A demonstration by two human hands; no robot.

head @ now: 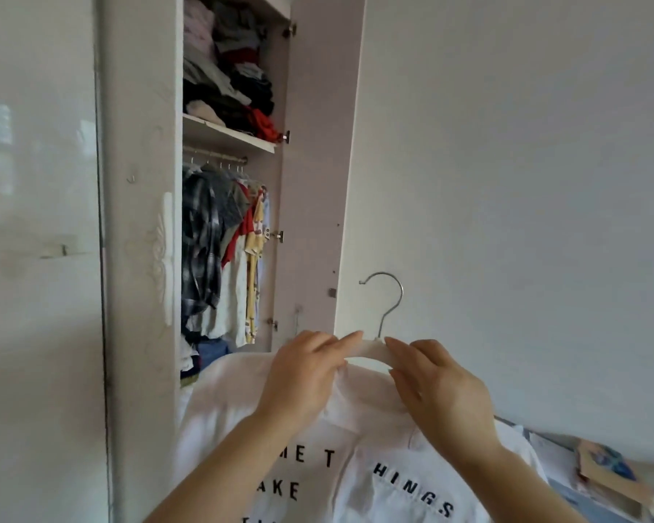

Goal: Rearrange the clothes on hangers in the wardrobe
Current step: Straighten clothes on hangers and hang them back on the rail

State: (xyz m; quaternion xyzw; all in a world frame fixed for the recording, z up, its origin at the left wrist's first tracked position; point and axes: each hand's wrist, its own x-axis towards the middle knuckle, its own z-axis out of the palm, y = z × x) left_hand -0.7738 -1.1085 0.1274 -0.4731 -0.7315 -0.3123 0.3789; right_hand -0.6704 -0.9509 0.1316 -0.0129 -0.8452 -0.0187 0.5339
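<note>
A white shirt (359, 447) with black printed letters hangs on a white hanger whose metal hook (387, 300) points up in front of me. My left hand (303, 375) pinches the shirt's collar at the hanger's left side. My right hand (438, 386) pinches the collar on the right side. The collar band (370, 351) stretches between my fingertips. Behind, the open wardrobe (227, 220) has a rail (216, 154) with several hung clothes, among them a plaid shirt (201, 243) and a yellow patterned garment (253, 254).
The shelf (227, 135) above the rail is piled with folded clothes. The wardrobe's open door (318, 164) stands to the right of the opening, a glossy closed door (38, 258) to the left. A bed with papers (605, 473) lies at lower right. More clothes are heaped on the wardrobe floor (204, 356).
</note>
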